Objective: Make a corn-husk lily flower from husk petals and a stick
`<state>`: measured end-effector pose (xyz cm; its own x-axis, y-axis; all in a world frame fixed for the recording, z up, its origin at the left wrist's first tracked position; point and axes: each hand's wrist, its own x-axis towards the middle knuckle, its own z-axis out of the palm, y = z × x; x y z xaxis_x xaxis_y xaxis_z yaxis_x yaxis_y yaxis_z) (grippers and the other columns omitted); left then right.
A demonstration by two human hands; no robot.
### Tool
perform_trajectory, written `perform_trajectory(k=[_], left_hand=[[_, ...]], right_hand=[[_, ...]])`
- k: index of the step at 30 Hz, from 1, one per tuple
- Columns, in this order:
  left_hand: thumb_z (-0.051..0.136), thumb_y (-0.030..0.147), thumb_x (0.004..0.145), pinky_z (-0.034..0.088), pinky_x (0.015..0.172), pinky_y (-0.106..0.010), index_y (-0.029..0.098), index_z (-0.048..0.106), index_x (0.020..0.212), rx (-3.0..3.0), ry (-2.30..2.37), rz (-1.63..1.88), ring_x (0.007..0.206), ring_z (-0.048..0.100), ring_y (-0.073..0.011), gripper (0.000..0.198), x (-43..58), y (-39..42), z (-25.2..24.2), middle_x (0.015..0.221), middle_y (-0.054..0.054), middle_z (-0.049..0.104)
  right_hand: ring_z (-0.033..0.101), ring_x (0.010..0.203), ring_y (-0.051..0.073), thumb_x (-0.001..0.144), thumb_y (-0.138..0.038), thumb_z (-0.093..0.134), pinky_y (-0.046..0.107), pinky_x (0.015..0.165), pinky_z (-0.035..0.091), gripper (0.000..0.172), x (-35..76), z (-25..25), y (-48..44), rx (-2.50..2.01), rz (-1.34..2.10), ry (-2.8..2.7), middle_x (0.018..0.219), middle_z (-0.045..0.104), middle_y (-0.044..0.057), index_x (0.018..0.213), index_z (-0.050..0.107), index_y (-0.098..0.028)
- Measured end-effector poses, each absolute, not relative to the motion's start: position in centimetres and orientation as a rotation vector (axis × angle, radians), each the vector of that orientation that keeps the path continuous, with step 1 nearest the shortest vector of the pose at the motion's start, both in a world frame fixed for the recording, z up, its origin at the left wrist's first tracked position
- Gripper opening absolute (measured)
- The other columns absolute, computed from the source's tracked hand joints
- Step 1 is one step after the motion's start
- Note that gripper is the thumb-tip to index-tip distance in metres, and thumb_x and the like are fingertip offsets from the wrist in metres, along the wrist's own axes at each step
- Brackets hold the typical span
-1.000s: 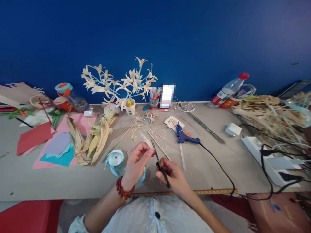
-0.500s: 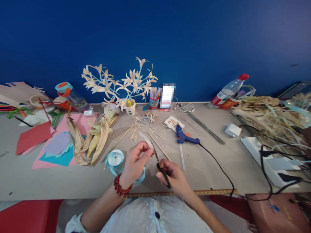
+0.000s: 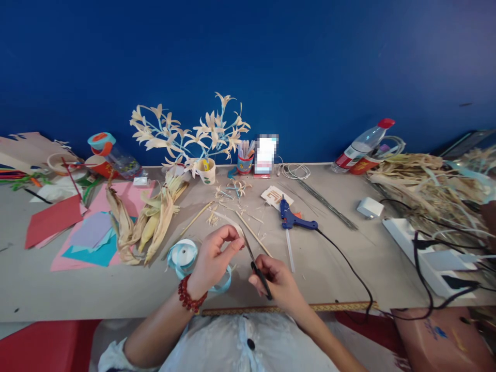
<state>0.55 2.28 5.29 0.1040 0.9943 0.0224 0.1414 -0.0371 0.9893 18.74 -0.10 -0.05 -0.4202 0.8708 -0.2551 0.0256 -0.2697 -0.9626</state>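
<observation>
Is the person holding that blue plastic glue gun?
No, the blue plastic glue gun lies on the grey table, while the right hand holds black-handled metal scissors.

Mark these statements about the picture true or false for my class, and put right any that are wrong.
1. The right hand holds the scissors. True.
2. The left hand holds the blue glue gun. False: it holds a pale strip; the glue gun lies on the table.
3. A red bead bracelet is on the left wrist. True.
4. The red-capped bottle is at the left end of the table. False: it is on the right side, beyond the glue gun.
5. Pale flowers on blue stems rise from a white cup. True.
</observation>
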Motion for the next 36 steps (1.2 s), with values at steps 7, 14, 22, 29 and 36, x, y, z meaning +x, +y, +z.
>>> perform_trajectory(k=[7, 14, 22, 29, 36], left_hand=[[0.053, 0.033, 0.092, 0.043, 0.074, -0.027, 0.018, 0.056, 0.078, 1.403, 1.232, 1.074, 0.077, 0.056, -0.0166, 0.020, 0.6, 2.4, 5.2, 0.076, -0.002, 0.059], [0.052, 0.030, 0.093, 0.043, 0.074, -0.028, 0.018, 0.057, 0.080, 1.466, 1.261, 1.118, 0.077, 0.056, -0.0169, 0.018, 0.6, 2.3, 5.6, 0.078, -0.003, 0.061], [0.052, 0.028, 0.093, 0.042, 0.073, -0.027, 0.019, 0.054, 0.078, 1.547, 1.236, 1.091, 0.075, 0.054, -0.0161, 0.017, 0.6, 2.2, 5.5, 0.076, -0.001, 0.058], [0.052, 0.028, 0.092, 0.042, 0.072, -0.027, 0.019, 0.053, 0.078, 1.560, 1.234, 1.072, 0.074, 0.053, -0.0161, 0.018, 0.8, 2.1, 5.8, 0.076, -0.001, 0.057], [0.052, 0.028, 0.091, 0.041, 0.070, -0.026, 0.019, 0.053, 0.076, 1.552, 1.214, 1.055, 0.073, 0.053, -0.0159, 0.018, 0.7, 2.1, 5.8, 0.075, -0.001, 0.056]], right_hand=[[0.039, 0.041, 0.007, 0.070, -0.062, 0.073, 0.019, 0.041, 0.029, 0.053, 18.8, -0.5, -0.1, -1.157, 1.741, -1.361, 0.048, 0.038, -0.010, 0.065, 0.038, -0.022], [0.044, 0.046, 0.008, 0.067, -0.067, 0.073, 0.020, 0.045, 0.030, 0.056, 18.9, 0.1, -0.3, -1.084, 1.824, -1.341, 0.058, 0.044, -0.007, 0.069, 0.041, -0.021], [0.044, 0.046, 0.008, 0.065, -0.067, 0.075, 0.020, 0.045, 0.031, 0.057, 18.8, 0.4, -0.2, -1.060, 1.866, -1.285, 0.058, 0.044, -0.007, 0.070, 0.040, -0.021], [0.043, 0.045, 0.008, 0.065, -0.068, 0.073, 0.020, 0.045, 0.031, 0.057, 18.5, 0.8, 0.0, -1.074, 1.849, -1.294, 0.055, 0.045, -0.008, 0.069, 0.041, -0.021], [0.043, 0.044, 0.007, 0.068, -0.066, 0.073, 0.020, 0.044, 0.031, 0.055, 18.7, 0.4, 0.0, -1.082, 1.801, -1.333, 0.055, 0.046, -0.007, 0.069, 0.041, -0.021]])
